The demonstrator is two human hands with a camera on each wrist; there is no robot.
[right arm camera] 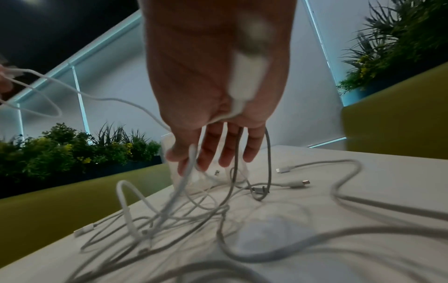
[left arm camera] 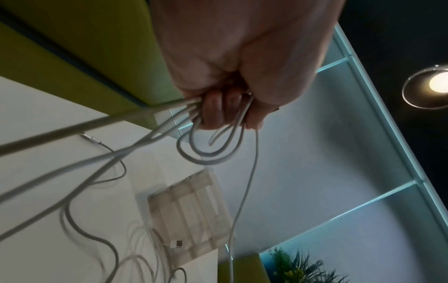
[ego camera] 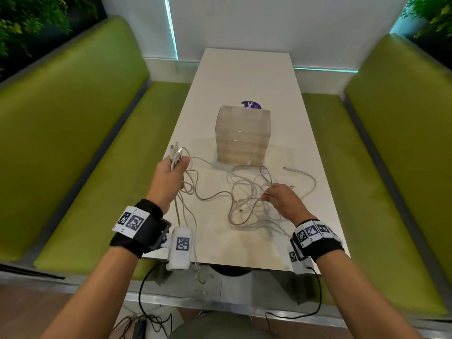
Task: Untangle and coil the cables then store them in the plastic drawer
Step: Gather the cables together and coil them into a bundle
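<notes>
One plastic drawer unit stands on the table, toward its middle, and it shows four stacked drawers, though the blur leaves that count a little unsure. One purple round sticker lies on the table just behind it. The white cables form a single tangle near the table's front edge; how many separate cables it holds cannot be told. At least six plug ends show: about three at the left hand, one just in front of the drawer unit, one lying out toward the table's right edge, one within the tangle. Two hands, the second being the right hand. Two green benches, one along each long side of the table
</notes>
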